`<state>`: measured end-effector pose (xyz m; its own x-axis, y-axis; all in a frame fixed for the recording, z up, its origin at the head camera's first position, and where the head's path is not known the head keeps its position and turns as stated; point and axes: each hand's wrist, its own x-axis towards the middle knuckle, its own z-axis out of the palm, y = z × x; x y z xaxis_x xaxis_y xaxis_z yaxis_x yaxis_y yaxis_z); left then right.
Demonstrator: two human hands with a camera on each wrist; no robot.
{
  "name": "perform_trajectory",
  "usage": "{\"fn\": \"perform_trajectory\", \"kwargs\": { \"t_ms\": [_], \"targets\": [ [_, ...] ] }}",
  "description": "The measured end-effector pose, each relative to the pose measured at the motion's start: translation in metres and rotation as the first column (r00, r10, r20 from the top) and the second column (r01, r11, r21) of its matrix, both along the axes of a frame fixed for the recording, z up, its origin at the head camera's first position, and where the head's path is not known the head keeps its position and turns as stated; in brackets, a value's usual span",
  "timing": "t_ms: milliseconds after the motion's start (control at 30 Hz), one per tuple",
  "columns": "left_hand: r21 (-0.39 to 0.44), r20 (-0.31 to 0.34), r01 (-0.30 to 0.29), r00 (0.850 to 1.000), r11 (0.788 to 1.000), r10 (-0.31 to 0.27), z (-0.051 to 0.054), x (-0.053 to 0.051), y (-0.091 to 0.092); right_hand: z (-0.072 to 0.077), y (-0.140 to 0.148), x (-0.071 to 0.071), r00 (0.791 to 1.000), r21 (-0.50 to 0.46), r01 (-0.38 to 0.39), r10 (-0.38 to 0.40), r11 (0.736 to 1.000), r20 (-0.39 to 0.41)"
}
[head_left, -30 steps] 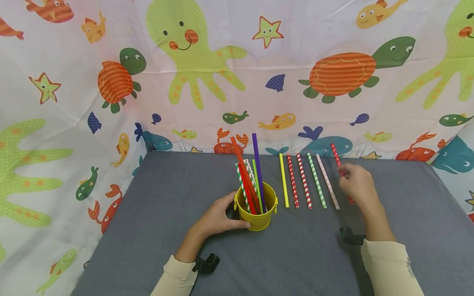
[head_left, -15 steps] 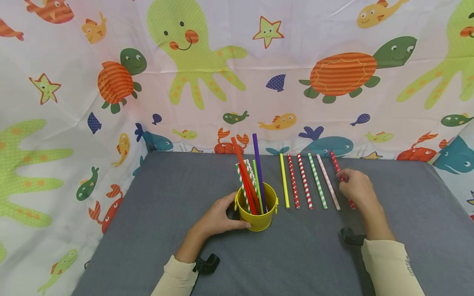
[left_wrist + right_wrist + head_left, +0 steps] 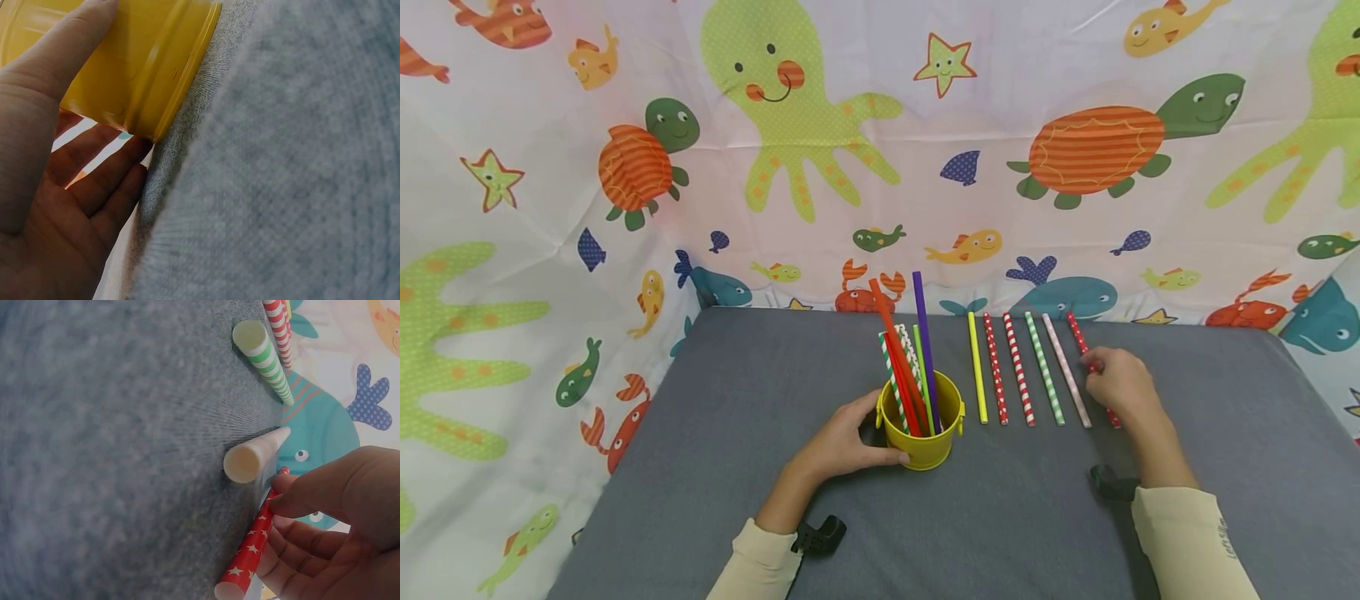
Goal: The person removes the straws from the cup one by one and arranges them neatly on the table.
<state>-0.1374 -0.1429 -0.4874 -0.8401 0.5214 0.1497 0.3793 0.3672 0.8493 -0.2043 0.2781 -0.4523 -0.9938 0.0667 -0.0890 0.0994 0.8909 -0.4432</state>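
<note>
While the left hand [image 3: 850, 437] holds the yellow bucket [image 3: 925, 454] by its left side, thumb at the front and fingers behind, the right hand [image 3: 1122, 383] pinches a red star-printed straw [image 3: 1077, 332] between thumb and fingertips. That straw is at the right end of a row on the grey cloth [image 3: 737, 375], near a pale pink straw [image 3: 1067, 371]; whether its whole length touches the cloth, I cannot tell. Further left lie 4 more: a green-striped straw [image 3: 1044, 368], a red-striped straw [image 3: 1019, 370], a red dotted straw [image 3: 996, 369] and a yellow straw [image 3: 977, 368], nearest the bucket. Several straws lean inside the upright bucket, a purple straw [image 3: 924, 333] reaching highest beside an orange-red straw [image 3: 883, 308].
</note>
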Motion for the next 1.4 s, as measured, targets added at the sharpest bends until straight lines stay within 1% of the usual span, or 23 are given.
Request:
{"fn": "perform_trajectory", "kwargs": {
  "t_ms": [200,367,467,533,633,767,933,1067,1200,1300,1333,1367,1400],
  "targets": [
    [0.006,0.000,0.005,1.000,1.000,-0.005,-0.001,0.000,0.000,0.001,0.000,0.001,1.000,-0.004,-0.006,0.006,1.000,-0.005],
    [0.011,-0.003,0.009,1.000,1.000,-0.009,-0.002,0.000,0.000,0.010,-0.007,0.002,0.999,-0.014,-0.003,0.002,1.000,-0.041],
    [0.006,-0.004,0.008,1.000,1.000,-0.008,-0.001,0.000,0.000,0.020,-0.017,0.004,0.995,-0.024,-0.020,0.017,1.000,-0.102],
    [0.003,-0.004,0.008,1.000,1.000,-0.008,-0.001,0.000,0.000,0.030,-0.026,0.007,0.986,-0.027,-0.043,0.038,0.999,-0.161],
    [-0.002,-0.001,0.008,1.000,1.000,-0.008,0.000,0.001,0.000,0.045,-0.041,0.012,0.958,-0.039,-0.099,0.084,0.994,-0.275],
    [0.000,-0.002,0.010,1.000,1.000,-0.010,0.001,0.001,0.001,0.066,-0.063,0.017,0.918,-0.070,-0.188,0.150,0.980,-0.368],
    [0.005,-0.001,0.009,1.000,1.000,-0.009,0.001,0.001,0.001,0.095,-0.094,0.018,0.891,-0.115,-0.319,0.257,0.941,-0.374],
    [-0.005,-0.001,0.008,1.000,1.000,-0.008,-0.001,0.001,0.001,0.118,-0.121,0.021,0.858,-0.123,-0.408,0.334,0.905,-0.389],
    [-0.003,-0.008,0.008,1.000,1.000,-0.008,0.000,0.001,0.000,0.138,-0.147,0.024,0.811,-0.134,-0.481,0.381,0.867,-0.444],
    [0.001,-0.014,0.009,1.000,1.000,-0.009,0.001,0.001,0.000,0.145,-0.164,0.023,0.780,-0.139,-0.523,0.407,0.841,-0.476],
    [-0.003,-0.016,0.008,1.000,1.000,-0.008,0.001,0.001,0.000,0.147,-0.169,0.023,0.775,-0.147,-0.533,0.411,0.833,-0.480],
    [-0.006,-0.016,0.009,1.000,1.000,-0.009,0.001,0.001,0.000,0.148,-0.173,0.023,0.775,-0.163,-0.541,0.413,0.825,-0.478],
    [-0.005,-0.017,0.010,1.000,1.000,-0.010,0.002,0.000,0.000,0.148,-0.177,0.022,0.782,-0.180,-0.540,0.411,0.822,-0.468]
  ]
}}
